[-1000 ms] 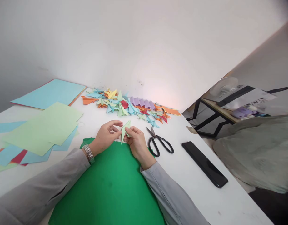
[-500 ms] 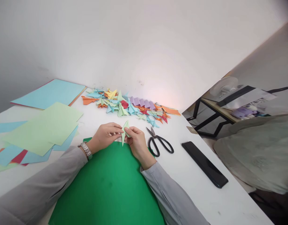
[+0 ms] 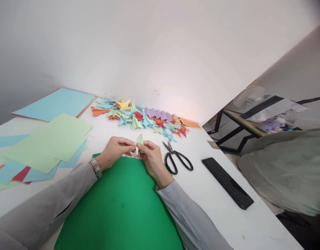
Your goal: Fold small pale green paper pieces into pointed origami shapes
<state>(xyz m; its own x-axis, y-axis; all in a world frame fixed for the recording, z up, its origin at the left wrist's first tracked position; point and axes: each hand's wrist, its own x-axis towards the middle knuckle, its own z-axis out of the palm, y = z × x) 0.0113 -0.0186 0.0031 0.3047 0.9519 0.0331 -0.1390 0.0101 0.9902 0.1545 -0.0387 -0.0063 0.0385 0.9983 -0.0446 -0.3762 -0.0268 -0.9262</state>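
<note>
A small light-green folded paper (image 3: pixel 139 141), pointed at its top and bottom, is held upright between both hands above the far edge of a green sheet (image 3: pixel 120 205). My left hand (image 3: pixel 115 151), with a metal watch at its wrist, pinches the paper's left side between thumb and fingers. From the right, my right hand (image 3: pixel 152 157) grips it, thumb in front and fingers partly hidden behind. Black-handled scissors (image 3: pixel 175 156) lie just right of my right hand, blades spread.
Folded paper shapes in many colours (image 3: pixel 135 116) lie heaped along the wall. Loose coloured sheets (image 3: pixel 48 142) and a blue-topped paper stack (image 3: pixel 58 102) cover the left. At right lie a long black case (image 3: pixel 227 182) and, beyond the table edge, a wooden shelf (image 3: pixel 240 121).
The folded paper's lower point has drawn up, and it looks shorter now. My left hand has shifted slightly, its fingers straighter against the paper. My right hand stays almost still.
</note>
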